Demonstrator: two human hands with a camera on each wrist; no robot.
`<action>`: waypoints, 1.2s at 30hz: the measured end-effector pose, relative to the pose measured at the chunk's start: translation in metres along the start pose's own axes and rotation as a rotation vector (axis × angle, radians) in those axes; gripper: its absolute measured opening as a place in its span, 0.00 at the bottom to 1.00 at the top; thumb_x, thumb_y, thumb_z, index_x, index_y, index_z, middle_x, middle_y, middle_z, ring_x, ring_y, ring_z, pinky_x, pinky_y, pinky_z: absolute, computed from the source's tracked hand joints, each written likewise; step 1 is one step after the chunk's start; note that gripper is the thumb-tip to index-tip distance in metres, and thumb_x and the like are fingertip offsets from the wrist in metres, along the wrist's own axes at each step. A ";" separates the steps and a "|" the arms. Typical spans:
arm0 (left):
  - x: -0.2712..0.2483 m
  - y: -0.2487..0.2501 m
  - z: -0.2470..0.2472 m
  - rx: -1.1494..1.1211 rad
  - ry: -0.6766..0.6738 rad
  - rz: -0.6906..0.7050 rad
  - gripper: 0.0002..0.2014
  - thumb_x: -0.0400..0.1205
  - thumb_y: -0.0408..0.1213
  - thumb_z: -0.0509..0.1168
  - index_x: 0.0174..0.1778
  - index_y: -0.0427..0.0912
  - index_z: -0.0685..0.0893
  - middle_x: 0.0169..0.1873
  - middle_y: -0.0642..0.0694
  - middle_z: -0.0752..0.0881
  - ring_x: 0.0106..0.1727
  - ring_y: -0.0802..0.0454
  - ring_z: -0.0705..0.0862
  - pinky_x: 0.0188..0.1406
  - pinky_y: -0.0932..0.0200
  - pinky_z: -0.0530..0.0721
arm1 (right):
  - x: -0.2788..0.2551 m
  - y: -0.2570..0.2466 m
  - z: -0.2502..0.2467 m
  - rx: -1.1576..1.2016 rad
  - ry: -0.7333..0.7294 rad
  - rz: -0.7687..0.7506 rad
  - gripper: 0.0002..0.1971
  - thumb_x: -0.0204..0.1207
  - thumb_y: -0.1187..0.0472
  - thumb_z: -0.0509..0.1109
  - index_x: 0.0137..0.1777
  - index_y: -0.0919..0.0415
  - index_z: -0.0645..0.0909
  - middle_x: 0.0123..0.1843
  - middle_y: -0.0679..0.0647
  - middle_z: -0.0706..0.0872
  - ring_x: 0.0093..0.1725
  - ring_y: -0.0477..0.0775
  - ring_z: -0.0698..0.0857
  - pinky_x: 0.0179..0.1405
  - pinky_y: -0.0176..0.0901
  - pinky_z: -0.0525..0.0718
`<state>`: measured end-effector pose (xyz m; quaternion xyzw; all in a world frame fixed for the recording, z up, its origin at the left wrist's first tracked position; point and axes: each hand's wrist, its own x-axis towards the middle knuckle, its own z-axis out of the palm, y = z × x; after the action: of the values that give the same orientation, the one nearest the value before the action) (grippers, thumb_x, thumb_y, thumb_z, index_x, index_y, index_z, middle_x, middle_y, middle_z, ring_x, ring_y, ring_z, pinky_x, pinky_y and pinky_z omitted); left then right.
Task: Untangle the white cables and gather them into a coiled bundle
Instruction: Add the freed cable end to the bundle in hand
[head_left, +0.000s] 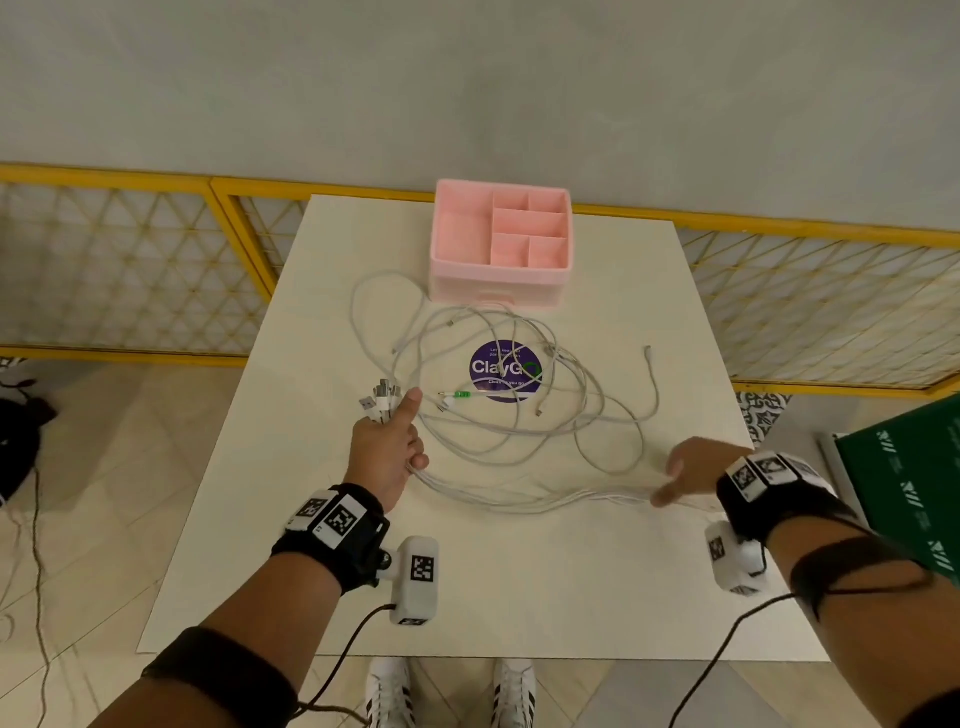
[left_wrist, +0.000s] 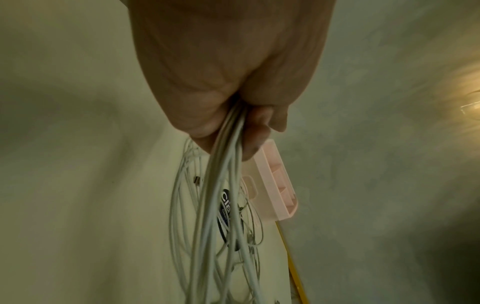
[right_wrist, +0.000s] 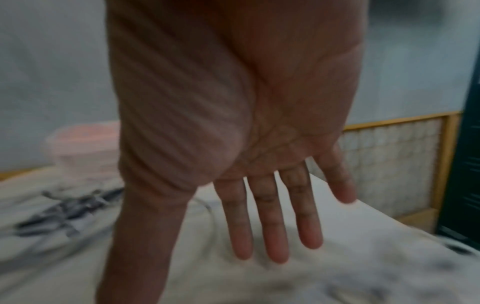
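Several white cables (head_left: 519, 415) lie in tangled loops across the middle of the white table (head_left: 493, 582). My left hand (head_left: 387, 447) grips a bunch of them near their USB plugs (head_left: 379, 397), which stick out above the fist. In the left wrist view the cables (left_wrist: 221, 185) run out from under the curled fingers (left_wrist: 255, 131). From that fist the strands stretch right along the table to my right hand (head_left: 685, 470). The right hand (right_wrist: 270, 205) is flat, palm down, fingers straight and spread, holding nothing; this view is blurred.
A pink compartment organiser (head_left: 501, 241) stands at the table's far edge, empty inside. A round purple sticker (head_left: 504, 370) lies under the cable loops. A yellow-framed lattice fence (head_left: 119, 260) runs behind the table. A green box (head_left: 904, 478) sits at the right.
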<state>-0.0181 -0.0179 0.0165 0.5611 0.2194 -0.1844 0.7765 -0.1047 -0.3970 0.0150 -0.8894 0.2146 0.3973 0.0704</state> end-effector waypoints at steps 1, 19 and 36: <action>0.000 -0.002 -0.001 0.003 -0.007 -0.016 0.15 0.83 0.42 0.72 0.34 0.48 0.75 0.20 0.53 0.63 0.19 0.57 0.62 0.17 0.63 0.65 | -0.001 -0.012 -0.014 0.013 0.026 -0.033 0.32 0.65 0.36 0.81 0.63 0.56 0.83 0.60 0.51 0.82 0.65 0.56 0.82 0.68 0.49 0.78; 0.001 -0.006 -0.018 0.073 -0.104 -0.188 0.19 0.84 0.35 0.70 0.32 0.49 0.69 0.23 0.50 0.62 0.21 0.54 0.61 0.22 0.61 0.63 | 0.092 -0.135 -0.060 0.163 0.402 -0.020 0.16 0.82 0.59 0.64 0.66 0.68 0.78 0.68 0.67 0.81 0.65 0.71 0.82 0.61 0.54 0.81; 0.007 0.008 -0.007 0.053 -0.124 -0.154 0.17 0.84 0.36 0.70 0.33 0.49 0.71 0.23 0.51 0.63 0.20 0.55 0.62 0.22 0.61 0.62 | 0.084 -0.101 -0.105 0.677 0.501 -0.016 0.09 0.71 0.64 0.78 0.49 0.67 0.90 0.44 0.66 0.91 0.46 0.68 0.91 0.51 0.62 0.91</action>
<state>-0.0085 -0.0088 0.0168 0.5506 0.2085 -0.2838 0.7568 0.0599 -0.3650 0.0189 -0.8869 0.3367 0.0751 0.3072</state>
